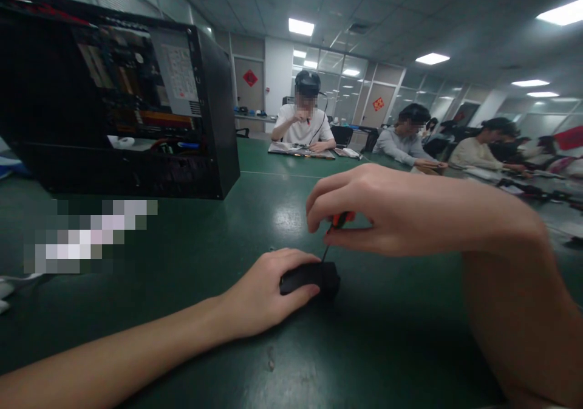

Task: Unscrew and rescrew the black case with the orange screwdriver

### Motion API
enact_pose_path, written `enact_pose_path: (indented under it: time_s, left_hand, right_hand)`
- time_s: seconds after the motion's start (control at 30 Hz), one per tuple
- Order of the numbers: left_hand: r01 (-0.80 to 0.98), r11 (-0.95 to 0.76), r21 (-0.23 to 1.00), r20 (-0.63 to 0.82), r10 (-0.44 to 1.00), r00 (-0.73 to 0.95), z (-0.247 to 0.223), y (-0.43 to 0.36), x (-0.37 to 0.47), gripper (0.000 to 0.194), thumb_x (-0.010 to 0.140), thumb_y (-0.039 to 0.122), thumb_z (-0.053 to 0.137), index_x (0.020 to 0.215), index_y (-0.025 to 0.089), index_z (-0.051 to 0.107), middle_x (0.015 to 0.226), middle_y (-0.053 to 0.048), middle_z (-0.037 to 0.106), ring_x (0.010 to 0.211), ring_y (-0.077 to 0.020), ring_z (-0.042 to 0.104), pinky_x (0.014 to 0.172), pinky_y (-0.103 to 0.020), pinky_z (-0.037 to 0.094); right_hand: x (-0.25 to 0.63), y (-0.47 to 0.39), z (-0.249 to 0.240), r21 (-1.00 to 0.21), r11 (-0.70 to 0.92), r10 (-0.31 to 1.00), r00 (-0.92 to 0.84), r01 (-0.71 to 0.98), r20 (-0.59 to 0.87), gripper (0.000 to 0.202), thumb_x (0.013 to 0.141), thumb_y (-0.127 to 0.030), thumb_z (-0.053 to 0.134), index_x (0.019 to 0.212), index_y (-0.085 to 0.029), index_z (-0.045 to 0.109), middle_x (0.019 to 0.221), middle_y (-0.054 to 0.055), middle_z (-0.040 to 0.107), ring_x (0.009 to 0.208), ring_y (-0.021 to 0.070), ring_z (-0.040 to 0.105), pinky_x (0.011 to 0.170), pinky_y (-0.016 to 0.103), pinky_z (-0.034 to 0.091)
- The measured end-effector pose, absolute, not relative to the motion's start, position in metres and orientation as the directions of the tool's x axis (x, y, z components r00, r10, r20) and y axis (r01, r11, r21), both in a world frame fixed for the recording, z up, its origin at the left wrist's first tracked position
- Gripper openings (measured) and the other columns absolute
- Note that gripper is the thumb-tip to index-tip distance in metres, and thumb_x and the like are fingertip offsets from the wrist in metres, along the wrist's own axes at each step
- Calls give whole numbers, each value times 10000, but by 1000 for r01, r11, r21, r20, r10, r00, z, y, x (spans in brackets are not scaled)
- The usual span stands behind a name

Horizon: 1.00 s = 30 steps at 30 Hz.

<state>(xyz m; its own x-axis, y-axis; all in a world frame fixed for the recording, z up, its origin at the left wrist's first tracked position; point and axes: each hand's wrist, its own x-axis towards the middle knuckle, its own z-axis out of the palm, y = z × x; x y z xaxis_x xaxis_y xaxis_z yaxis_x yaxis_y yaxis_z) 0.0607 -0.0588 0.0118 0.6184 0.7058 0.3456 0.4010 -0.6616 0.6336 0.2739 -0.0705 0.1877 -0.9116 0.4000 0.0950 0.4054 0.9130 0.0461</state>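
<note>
On the green table lies a small black block-shaped device (328, 280), whose exact kind I cannot make out. My left hand (286, 281) is closed around its left part, fingers along the far side and thumb on the near side. Above it, my right hand (350, 211) grips a screwdriver (339, 219) by its orange and black handle. The thin shaft slants down, and its tip meets the top of the black device near my left fingertips. Whether the tip sits in a screw is too small to see.
An open black computer case (223, 117) stands at the far left of the green table (182, 245). A blurred-out pale item (86, 242) lies before it, with a white cable (22, 278) beside it. Across the table a person (305, 120) works; several others sit to the right.
</note>
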Motion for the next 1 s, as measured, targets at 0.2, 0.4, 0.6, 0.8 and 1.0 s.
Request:
enact_pose_path:
  time_s: [0.2,0.4,0.6,0.8,1.0]
  left_hand:
    - [400,-646,650,338,717,609,9,-59,59,380,917,345,741,1277,226,710,1226,-40,765,1112,-249,710,990,-372,530]
    - [397,-652,646,350,715,606,10,-59,60,363,918,331,735,1264,223,716,1215,-41,771,1104,-249,714,993,-372,533]
    - [392,-646,655,344,716,607,10,-59,60,372,918,327,735,1274,222,712,1230,-46,769,1114,-251,714,1009,-379,535]
    - [392,-650,651,344,713,610,12,-60,60,380,914,335,738,1274,214,713,1228,-61,769,1108,-263,713,1002,-399,541]
    - [385,-648,657,348,713,608,10,-59,60,374,931,348,724,1281,217,713,1252,-68,763,1138,-269,707,1030,-411,529]
  right_hand:
    - [268,-72,182,48,916,389,-910,399,143,364,921,9,549,1156,-208,723,1318,34,667,1156,152,623,920,263,460]
    - [269,-72,182,89,886,443,-888,455,126,156,1013,-199,592,1089,-184,727,1186,45,698,1032,166,643,871,298,481]
    - [270,-72,185,19,914,401,-912,404,89,319,972,-42,543,1179,-213,715,1351,28,647,1176,148,618,929,266,479]
    - [270,-74,183,72,873,472,-873,483,125,204,1028,-227,565,1148,-187,726,1303,78,655,1101,192,644,903,323,507]
    - [270,-78,185,12,922,385,-919,387,90,436,906,-18,566,1249,-252,701,1556,42,507,1341,198,556,1005,299,497]
